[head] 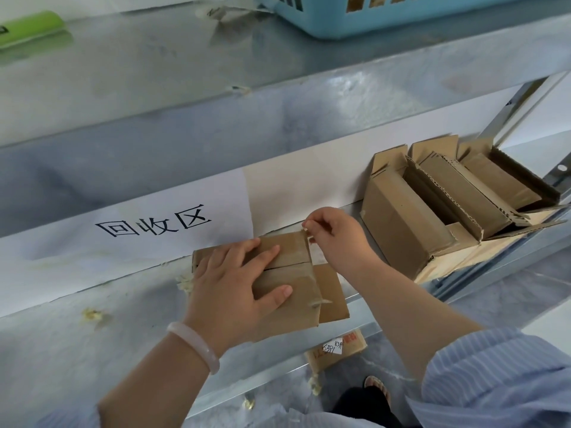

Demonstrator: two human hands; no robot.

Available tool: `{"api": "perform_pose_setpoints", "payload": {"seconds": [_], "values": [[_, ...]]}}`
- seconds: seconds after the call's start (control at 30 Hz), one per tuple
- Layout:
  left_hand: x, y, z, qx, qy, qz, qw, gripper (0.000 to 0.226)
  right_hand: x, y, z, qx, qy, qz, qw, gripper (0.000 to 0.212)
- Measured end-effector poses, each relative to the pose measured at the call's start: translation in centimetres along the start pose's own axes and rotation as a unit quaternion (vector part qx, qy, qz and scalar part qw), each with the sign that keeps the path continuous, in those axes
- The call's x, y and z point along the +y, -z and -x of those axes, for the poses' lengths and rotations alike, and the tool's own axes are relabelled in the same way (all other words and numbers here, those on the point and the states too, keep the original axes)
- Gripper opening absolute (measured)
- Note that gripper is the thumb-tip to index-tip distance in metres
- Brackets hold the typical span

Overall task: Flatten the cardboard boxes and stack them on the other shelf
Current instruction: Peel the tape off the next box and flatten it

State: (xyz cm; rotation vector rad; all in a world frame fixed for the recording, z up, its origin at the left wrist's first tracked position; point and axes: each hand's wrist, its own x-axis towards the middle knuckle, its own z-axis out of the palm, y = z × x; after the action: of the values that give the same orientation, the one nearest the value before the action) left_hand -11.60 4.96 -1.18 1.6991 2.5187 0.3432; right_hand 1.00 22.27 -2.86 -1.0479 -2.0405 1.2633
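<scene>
Two hands at grey metal shelf (pixel 92 350): left hand (pixel 234 285) lay flat on small brown cardboard box (pixel 296 301), right hand (pixel 336 239) pinched pale tape strip (pixel 306 232); blue plastic basket (pixel 401 17) cut off above.

The left hand (pixel 231 285) covers the left part of the small cardboard box (pixel 298 296), and what the right hand (pixel 336 239) pinches at its far corner is too small to tell. The top edge cuts off the blue basket (pixel 386 20), the left edge the green object (pixel 27 26); the shelf front (pixel 272 373) hides most of a labelled box (pixel 336 350) below.
</scene>
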Motion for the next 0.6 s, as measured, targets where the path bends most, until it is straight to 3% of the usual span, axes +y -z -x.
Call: {"api": "perform_pose_setpoints", "payload": {"seconds": [0.3, 0.47, 0.6], "values": [[-0.3, -0.3, -0.3, 0.007, 0.001, 0.001, 1.0, 0.076, -0.3, 1.2, 2.7, 0.019, 0.004, -0.096, 0.995, 0.01], [-0.4, -0.5, -0.3, 0.015, -0.004, -0.01, 1.0, 0.077, -1.0, 1.2, 2.5, 0.026, -0.085, -0.223, 0.971, 0.007], [-0.5, -0.7, -0.1, 0.018, -0.007, -0.007, 1.0, 0.076, -1.1, 0.8, 1.9, 0.048, -0.101, -0.171, 0.979, 0.016]]}}
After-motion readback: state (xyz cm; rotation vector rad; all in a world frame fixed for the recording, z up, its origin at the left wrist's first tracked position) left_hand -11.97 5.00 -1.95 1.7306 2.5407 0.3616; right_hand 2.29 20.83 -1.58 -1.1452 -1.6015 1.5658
